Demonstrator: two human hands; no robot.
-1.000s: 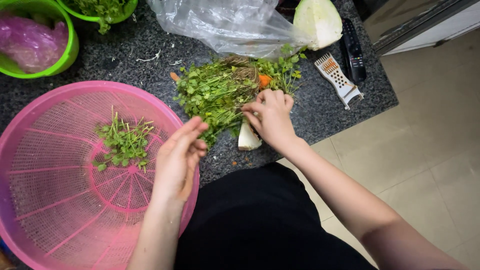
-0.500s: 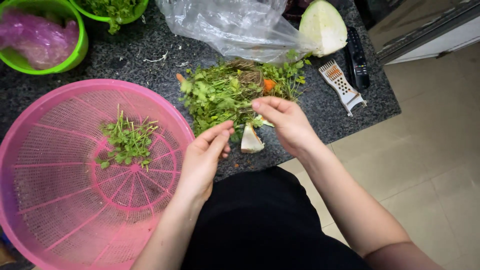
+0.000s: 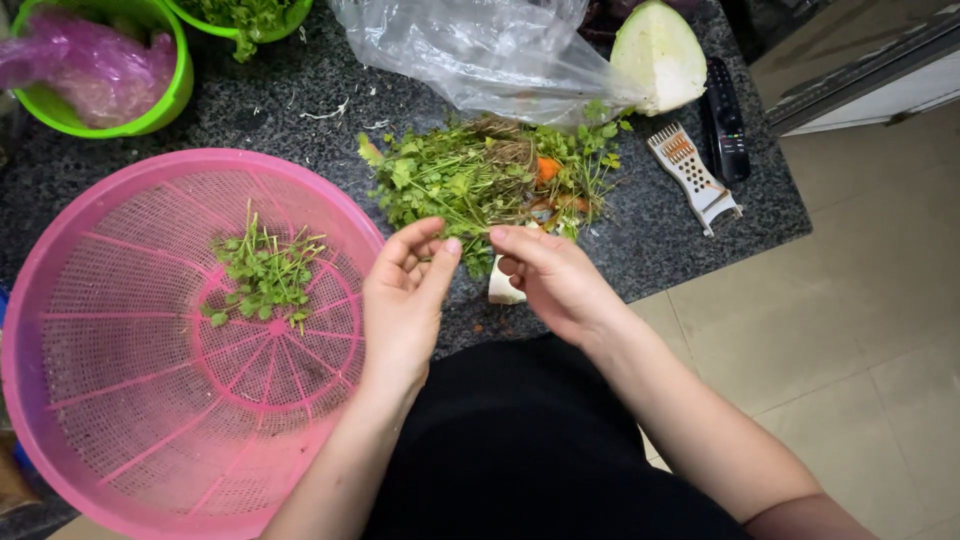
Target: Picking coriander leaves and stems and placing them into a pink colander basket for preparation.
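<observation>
A loose pile of green leafy herbs [image 3: 470,180] lies on the dark speckled counter [image 3: 640,250], with orange bits among the stems. My left hand [image 3: 405,300] and my right hand [image 3: 550,275] meet at the pile's near edge, fingertips close together and pinching at a few herb sprigs. A white vegetable chunk [image 3: 500,288] lies partly hidden under my right hand. To the left, a large pink plastic colander [image 3: 130,420] holds a small heap of picked herbs [image 3: 265,275].
A clear plastic bag [image 3: 480,50] and a cut cabbage half [image 3: 655,55] lie behind the herbs. A small white grater [image 3: 693,175] and a black remote [image 3: 725,120] lie at the right. Two green bowls [image 3: 165,95] stand at the back left. The counter edge drops to tiled floor [image 3: 850,320].
My left hand has come from over the colander's rim to the herb pile. My right hand has slid a little toward me to meet it.
</observation>
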